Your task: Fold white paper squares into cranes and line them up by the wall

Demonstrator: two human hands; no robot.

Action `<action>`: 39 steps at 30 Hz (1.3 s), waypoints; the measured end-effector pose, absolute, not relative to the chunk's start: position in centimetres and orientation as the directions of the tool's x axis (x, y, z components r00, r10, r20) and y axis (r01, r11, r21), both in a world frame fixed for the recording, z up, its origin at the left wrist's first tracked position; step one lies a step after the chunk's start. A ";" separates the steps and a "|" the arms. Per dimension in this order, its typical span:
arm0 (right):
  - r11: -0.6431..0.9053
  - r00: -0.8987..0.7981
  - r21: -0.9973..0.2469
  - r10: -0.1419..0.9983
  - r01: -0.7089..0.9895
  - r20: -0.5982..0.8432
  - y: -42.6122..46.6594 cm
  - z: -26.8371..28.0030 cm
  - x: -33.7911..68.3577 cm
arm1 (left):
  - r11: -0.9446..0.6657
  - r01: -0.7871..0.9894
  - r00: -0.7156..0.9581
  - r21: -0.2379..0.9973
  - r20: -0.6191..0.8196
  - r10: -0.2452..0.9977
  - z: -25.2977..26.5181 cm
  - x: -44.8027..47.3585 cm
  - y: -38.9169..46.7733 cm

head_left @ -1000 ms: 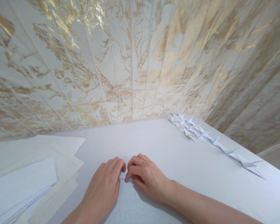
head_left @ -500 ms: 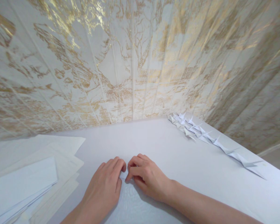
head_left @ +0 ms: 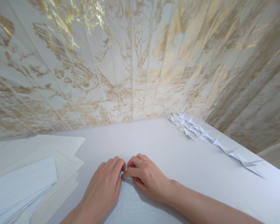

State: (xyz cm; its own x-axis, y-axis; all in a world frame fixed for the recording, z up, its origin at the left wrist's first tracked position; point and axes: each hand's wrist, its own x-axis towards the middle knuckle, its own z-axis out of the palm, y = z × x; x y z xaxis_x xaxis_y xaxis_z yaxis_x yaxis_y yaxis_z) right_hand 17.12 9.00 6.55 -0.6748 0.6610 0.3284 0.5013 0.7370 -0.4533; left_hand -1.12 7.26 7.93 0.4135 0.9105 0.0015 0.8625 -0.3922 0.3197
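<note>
My left hand and my right hand meet over the front middle of the white table, fingers curled and thumbs bent inward. Between their fingertips they pinch a small piece of folded white paper, now almost wholly covered by the fingers. The right index finger reaches across to the left thumb and touches near it. A translucent, wrinkled sheet lies on the tabletop beneath the hands.
On the left are spread stacks of cream paper sheets, with smaller white sheets on top. Several pointed folded white paper pieces run in rows along the right edge. A gold-patterned wall borders the table at the back.
My right index finger has moved left toward the left thumb, covering the bit of white paper that showed between the hands. My left hand has barely moved.
</note>
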 end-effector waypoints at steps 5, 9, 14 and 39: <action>0.784 -0.723 -0.323 0.617 0.530 0.311 8.8 6.5 17.0 | -0.391 0.869 0.410 0.303 0.003 0.912 7.8 -1.1 7.2; 0.799 -0.746 -0.280 0.599 0.532 0.293 8.7 6.4 17.0 | -0.393 0.871 0.409 0.296 0.008 0.912 7.8 -1.1 7.2; 0.785 -0.730 -0.307 0.616 0.537 0.297 8.8 6.5 17.0 | -0.399 0.866 0.414 0.303 0.014 0.910 7.7 -1.1 7.1; 0.742 -0.681 -0.484 0.648 0.463 0.341 9.3 6.4 17.2 | -0.417 0.872 0.422 0.257 0.037 0.906 7.6 -1.0 7.0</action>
State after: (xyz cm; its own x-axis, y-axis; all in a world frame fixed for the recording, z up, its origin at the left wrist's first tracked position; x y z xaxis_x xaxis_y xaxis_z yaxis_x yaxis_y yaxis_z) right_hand 17.22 9.35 6.36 -0.6815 0.6475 0.3410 0.4633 0.7424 -0.4839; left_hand -0.96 7.02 7.64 0.4219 0.9059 0.0373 0.8720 -0.4167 0.2569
